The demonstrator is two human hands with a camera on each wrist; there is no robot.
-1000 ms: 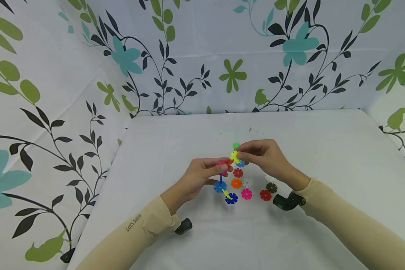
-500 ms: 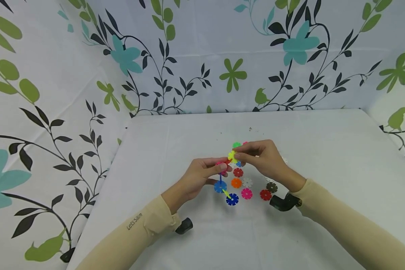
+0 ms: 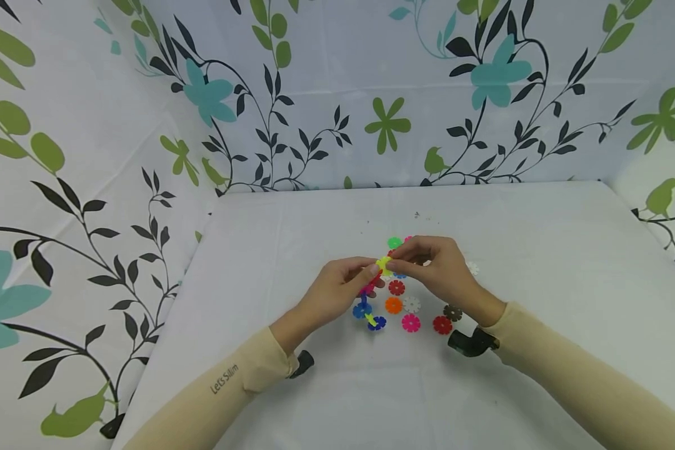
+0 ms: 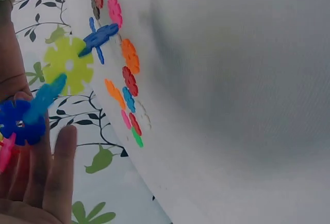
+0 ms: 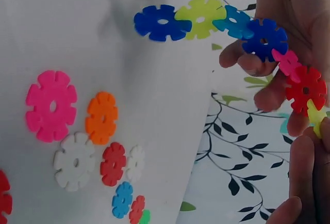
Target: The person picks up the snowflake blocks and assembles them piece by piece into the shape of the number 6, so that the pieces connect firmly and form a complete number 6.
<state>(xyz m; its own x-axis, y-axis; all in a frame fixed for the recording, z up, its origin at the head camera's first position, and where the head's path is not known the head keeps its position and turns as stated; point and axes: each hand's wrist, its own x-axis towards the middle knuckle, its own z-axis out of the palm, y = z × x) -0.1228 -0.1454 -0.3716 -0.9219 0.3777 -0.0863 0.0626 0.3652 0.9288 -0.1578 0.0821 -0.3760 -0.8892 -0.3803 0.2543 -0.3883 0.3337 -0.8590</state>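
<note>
My left hand (image 3: pixel 333 289) grips the upper end of a chain of slotted plastic discs. In the right wrist view the chain runs from a dark blue disc (image 5: pixel 161 22) through yellow-green, light blue, blue and pink to a red disc (image 5: pixel 306 90). My right hand (image 3: pixel 443 270) pinches a yellow disc (image 3: pixel 384 265) between thumb and fingertips. Seen edge-on in the right wrist view, this yellow disc (image 5: pixel 315 119) meets the red disc's rim. The chain's lower end hangs below my left hand over the table, and the left wrist view shows its yellow-green disc (image 4: pixel 68 65) face-on.
Loose discs lie on the white table (image 3: pixel 315 225) under and beside my hands. They include an orange disc (image 3: pixel 394 305), a pink disc (image 3: pixel 410 322), a red disc (image 3: pixel 442 325) and a dark brown disc (image 3: pixel 452 312). A patterned cloth (image 3: pixel 315 94) hangs behind the table.
My right hand has moved left and slightly down, bringing the yellow disc to the chain at my left fingertips. The chain's hanging end has swung left and up a little.
</note>
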